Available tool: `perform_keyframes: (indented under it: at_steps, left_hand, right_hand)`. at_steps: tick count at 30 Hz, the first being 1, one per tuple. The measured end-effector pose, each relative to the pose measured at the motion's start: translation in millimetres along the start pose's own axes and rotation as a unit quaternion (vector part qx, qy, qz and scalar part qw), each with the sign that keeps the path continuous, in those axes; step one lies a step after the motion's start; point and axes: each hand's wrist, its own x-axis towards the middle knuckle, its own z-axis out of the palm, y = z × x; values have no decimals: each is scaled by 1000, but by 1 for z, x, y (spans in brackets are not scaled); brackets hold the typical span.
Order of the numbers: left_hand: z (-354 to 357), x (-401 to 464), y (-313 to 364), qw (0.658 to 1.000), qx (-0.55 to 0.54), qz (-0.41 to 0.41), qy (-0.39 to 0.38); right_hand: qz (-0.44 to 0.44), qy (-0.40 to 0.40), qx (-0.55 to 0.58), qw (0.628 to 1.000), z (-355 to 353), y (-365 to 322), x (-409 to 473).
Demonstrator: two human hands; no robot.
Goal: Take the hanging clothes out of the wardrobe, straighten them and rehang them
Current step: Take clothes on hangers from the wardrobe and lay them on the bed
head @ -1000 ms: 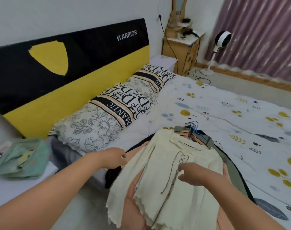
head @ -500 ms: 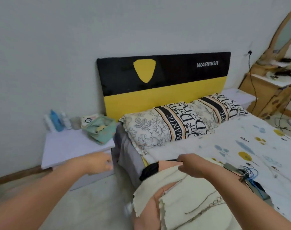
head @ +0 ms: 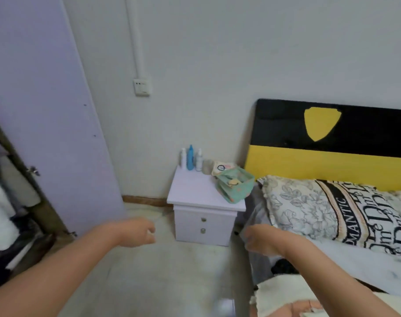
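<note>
Both my hands, left (head: 135, 233) and right (head: 262, 241), hang loosely curled with no grip on anything (cream top (head: 279, 294) lies on the bed (head: 354, 259)), so next I reach left of it into the wardrobe (head: 14, 202)

Cream garment (head: 284, 291) cut off at bottom edge (right forearm overlaps); wardrobe interior (head: 5, 209) blurred.

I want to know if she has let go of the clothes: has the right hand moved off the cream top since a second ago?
Yes. The right hand is off the cream top, now nearer the pillow, holding nothing.
</note>
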Motion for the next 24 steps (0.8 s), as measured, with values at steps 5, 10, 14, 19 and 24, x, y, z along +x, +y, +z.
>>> perform_keyframes:
  at_steps: [5,10,14,19,24]
  left_hand:
    - [-5,-39,-99,998,-46,-49,9]
    - [-9,-73,-202,990,-78,-111,33]
    - [-10,-96,-251,979,-124,-156,39]
    - [-6,-115,-309,955,-200,-208,64]
    - [-8,-130,-371,916,-265,-277,119]
  right_hand:
    - [-70,6,9,998,-17,-102,29]
    - [-139,3,-12,990,-26,-208,54]
    - [-194,-19,-54,979,-31,-280,79]
    - [-261,-29,-88,961,-55,-357,114]
    - [-312,-23,-110,943,-89,-435,162]
